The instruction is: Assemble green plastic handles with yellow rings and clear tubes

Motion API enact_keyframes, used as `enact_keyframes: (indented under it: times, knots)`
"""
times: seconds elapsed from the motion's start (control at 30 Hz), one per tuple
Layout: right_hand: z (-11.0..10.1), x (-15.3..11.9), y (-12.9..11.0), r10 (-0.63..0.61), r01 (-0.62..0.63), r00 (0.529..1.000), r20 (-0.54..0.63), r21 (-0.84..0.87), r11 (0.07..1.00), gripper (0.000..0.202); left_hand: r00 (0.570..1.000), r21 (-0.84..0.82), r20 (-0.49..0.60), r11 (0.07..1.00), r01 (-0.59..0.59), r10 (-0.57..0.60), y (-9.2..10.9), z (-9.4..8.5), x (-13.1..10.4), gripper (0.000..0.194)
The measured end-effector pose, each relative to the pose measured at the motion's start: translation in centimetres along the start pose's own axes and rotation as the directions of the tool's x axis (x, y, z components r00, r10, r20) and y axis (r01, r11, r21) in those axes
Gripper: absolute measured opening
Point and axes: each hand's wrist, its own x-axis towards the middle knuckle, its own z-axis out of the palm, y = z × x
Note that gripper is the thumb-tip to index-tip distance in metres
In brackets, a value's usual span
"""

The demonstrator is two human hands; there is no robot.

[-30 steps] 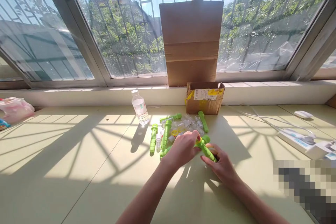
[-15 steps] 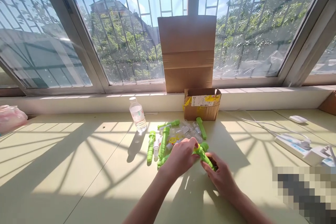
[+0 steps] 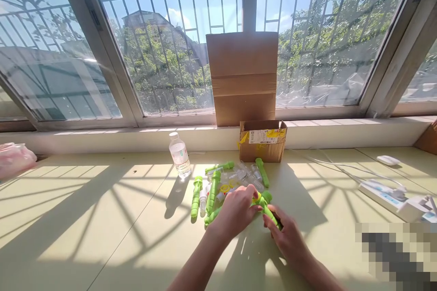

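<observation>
My right hand is closed around the lower part of a green plastic tube that slants up to the left. At its upper end the fingers of my left hand pinch a small yellow ring-like piece. Whether that piece is seated on the tube is hard to make out. Just behind lies another green part with a ridged end. Several more green tubes lie to the left, beside a clear tube with a white top. A loose yellow ring and clear plastic tubes lie beyond my left hand.
A small open cardboard box stands behind the pile, with a tall cardboard sheet against the window. A water bottle stands left. On the right are a power strip, cables and a white oval object. A pink bag lies far left.
The whole view has shifted slightly, so everything sits a little lower. My left fingers still pinch the yellow piece, and the right hand keeps hold of the green tube.
</observation>
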Motion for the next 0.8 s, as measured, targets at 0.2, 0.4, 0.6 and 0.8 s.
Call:
enact_keyframes:
  times: [0.2, 0.4, 0.6, 0.8]
  knots:
    - [0.2, -0.1, -0.4, -0.029, 0.029, 0.998, -0.055, -0.008, 1.000, 0.040, 0.999, -0.007, 0.035, 1.000, -0.003, 0.003, 0.0, -0.3, -0.1, 0.018]
    - [0.1, -0.1, -1.0, -0.080, 0.076, 0.993, -0.090, -0.052, 0.996, 0.042, 0.998, -0.014, 0.053, 1.000, 0.017, -0.016, 0.0, -0.4, -0.1, 0.016]
    - [-0.3, 0.2, -1.2, -0.107, 0.102, 0.992, -0.069, -0.072, 0.992, 0.042, 0.998, 0.016, 0.043, 0.999, 0.037, -0.038, -0.1, -0.1, 0.0, 0.015]
    - [-0.1, 0.0, -1.1, -0.086, 0.085, 0.995, -0.046, -0.032, 0.996, 0.041, 0.999, 0.010, 0.037, 0.999, 0.034, -0.034, -0.1, 0.0, -0.1, 0.014]
